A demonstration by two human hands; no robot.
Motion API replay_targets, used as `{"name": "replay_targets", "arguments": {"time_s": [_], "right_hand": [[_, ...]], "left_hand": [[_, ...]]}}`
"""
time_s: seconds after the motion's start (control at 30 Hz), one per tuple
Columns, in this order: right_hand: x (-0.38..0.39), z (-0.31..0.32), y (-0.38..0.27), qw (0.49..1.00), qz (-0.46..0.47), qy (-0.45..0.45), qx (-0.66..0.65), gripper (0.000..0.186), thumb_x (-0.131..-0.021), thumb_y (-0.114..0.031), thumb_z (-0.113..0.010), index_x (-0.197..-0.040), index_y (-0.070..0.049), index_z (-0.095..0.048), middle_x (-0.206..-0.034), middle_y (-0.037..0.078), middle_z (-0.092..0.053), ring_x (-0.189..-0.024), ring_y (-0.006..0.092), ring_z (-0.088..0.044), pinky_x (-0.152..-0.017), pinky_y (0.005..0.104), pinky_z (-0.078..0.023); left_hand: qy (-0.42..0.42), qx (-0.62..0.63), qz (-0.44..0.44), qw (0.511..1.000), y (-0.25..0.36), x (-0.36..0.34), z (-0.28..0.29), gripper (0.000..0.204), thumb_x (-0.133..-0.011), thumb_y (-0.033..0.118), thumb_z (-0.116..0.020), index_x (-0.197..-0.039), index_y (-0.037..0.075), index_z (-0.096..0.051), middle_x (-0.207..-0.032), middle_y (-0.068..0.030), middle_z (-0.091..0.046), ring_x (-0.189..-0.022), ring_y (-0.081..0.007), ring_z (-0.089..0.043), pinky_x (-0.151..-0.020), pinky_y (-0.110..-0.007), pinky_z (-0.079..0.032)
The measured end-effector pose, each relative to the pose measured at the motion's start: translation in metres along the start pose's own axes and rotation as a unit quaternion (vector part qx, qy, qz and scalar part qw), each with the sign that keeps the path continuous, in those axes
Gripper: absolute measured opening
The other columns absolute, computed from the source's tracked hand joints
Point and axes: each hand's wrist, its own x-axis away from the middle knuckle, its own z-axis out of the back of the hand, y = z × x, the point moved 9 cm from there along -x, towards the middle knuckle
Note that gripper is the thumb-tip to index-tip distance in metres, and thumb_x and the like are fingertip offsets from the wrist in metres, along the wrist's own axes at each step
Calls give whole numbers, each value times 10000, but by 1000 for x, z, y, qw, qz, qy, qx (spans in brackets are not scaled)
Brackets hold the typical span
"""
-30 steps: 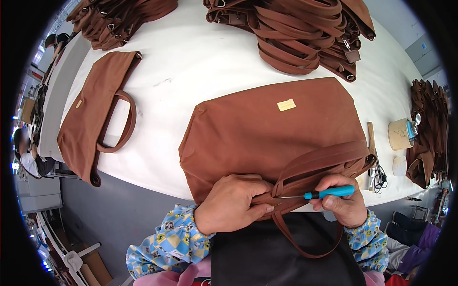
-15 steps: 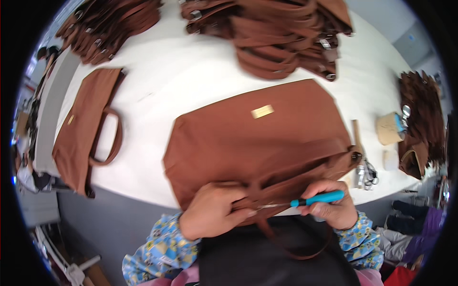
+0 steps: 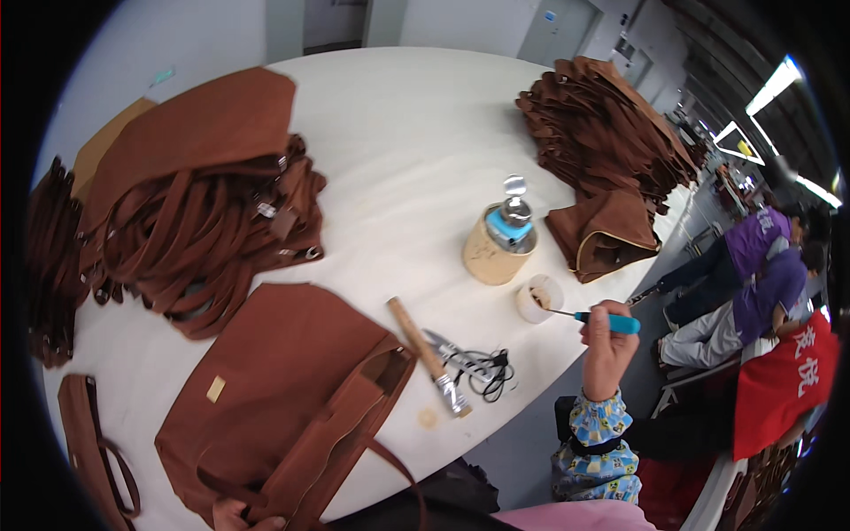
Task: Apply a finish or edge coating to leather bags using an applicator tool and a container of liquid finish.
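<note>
My right hand [image 3: 609, 350] is closed around the teal handle of a thin-shafted, awl-like tool [image 3: 623, 324]. The tool's tip reaches into a small whitish cup [image 3: 542, 301] with brown matter inside. At the lower edge of the picture, my left hand [image 3: 241, 516] grips a brown handbag [image 3: 266, 367] near its opening and straps; part of this hand is cut off. The bag lies on its side, a small gold plate [image 3: 215, 389] on its face and its zipped mouth toward me.
Beside the cup stands a tan pot [image 3: 492, 257] holding a blue bottle with a metal cap. A brush [image 3: 429, 357], scissors and a black cord lie nearby. Brown bags are piled left [image 3: 212, 203] and far right [image 3: 611, 133]. Two people [image 3: 761, 283] are beyond the table's right edge.
My right hand has carried the tool from the bag's strap area to the cup on the right. The head view has swung right. My left hand has stayed at the bag.
</note>
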Motion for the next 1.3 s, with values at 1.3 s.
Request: {"name": "replay_targets", "arguments": {"time_s": [1.3], "right_hand": [[163,-164,-63,712,-352,-490,-359,348,-771,-220,-638,-916,61,-492,-793,142,-566,-665,211,-620,-589,286,-528]], "left_hand": [[33,-108,-93,989,3,-20,-2,204,-671,129,-700,-759,12,-558,-619,-99,-529,-532,-198,-529,-506,-291,-418]]}}
